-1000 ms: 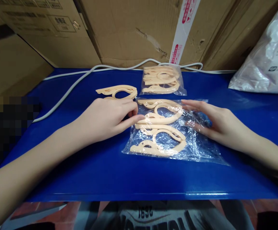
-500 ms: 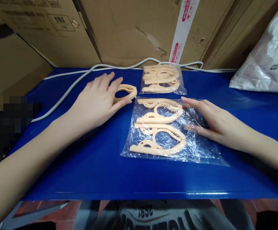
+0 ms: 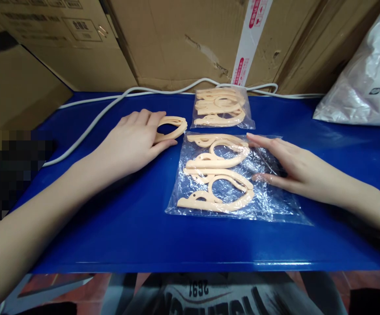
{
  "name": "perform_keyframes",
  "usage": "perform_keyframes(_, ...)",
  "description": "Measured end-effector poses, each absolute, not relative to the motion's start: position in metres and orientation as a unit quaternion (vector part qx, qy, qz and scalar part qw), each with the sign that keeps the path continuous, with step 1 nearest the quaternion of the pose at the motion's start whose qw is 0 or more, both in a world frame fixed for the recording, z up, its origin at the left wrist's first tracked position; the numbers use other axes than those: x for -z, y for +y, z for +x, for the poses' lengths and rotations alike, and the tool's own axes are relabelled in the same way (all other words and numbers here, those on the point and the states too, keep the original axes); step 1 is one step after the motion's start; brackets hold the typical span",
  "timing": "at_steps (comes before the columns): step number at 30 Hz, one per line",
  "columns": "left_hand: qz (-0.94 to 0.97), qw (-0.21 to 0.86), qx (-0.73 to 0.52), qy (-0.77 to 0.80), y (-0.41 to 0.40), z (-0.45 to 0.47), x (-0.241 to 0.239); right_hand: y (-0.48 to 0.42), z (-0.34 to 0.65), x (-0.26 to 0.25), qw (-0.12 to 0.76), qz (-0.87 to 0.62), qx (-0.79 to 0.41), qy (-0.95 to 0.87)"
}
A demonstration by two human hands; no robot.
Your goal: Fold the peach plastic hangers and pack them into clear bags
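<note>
My left hand (image 3: 130, 142) lies over a loose peach plastic hanger piece (image 3: 174, 124) on the blue table (image 3: 137, 227). Its fingers are curled together over the piece's left part and the thumb runs along its near edge. My right hand (image 3: 291, 164) rests flat, fingers stretched out, on the right side of a clear plastic bag (image 3: 275, 205). Inside that bag lie two peach hanger pieces (image 3: 219, 179), side by side in front of me.
A second, smaller clear bag of peach pieces (image 3: 221, 109) lies behind the first. A white cable (image 3: 88, 131) runs along the table's back and left. Cardboard boxes (image 3: 183, 39) wall the back; a white plastic sack (image 3: 367, 78) sits at the right.
My left hand left the bag's edge, moved back and left onto the loose piece, then curled its fingers over it. My right hand has stayed on the bag.
</note>
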State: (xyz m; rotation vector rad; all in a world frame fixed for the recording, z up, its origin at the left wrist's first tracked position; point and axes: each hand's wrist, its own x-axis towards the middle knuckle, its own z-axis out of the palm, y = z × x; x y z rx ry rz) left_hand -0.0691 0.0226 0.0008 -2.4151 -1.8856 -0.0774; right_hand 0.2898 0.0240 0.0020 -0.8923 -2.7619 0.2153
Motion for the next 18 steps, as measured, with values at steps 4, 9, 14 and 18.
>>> perform_keyframes(4, -0.778, -0.009, 0.077, -0.623, 0.024, -0.070, -0.004, 0.024, 0.291, -0.002, 0.115, -0.309, -0.075, -0.941)
perform_keyframes(9, -0.767, -0.001, 0.136, -0.627, 0.020, -0.069, -0.006, 0.021, 0.290, -0.008, 0.116, -0.334, -0.060, -0.933)
perform_keyframes(14, -0.746, 0.081, 0.229, -0.620, 0.017, -0.064, -0.005, 0.018, 0.288, -0.016, 0.177, -0.422, -0.032, -0.888)
perform_keyframes(18, -0.769, 0.101, 0.293, -0.560, 0.009, -0.056, -0.003, 0.015, 0.286, -0.020, 0.246, -0.448, -0.011, -0.859)
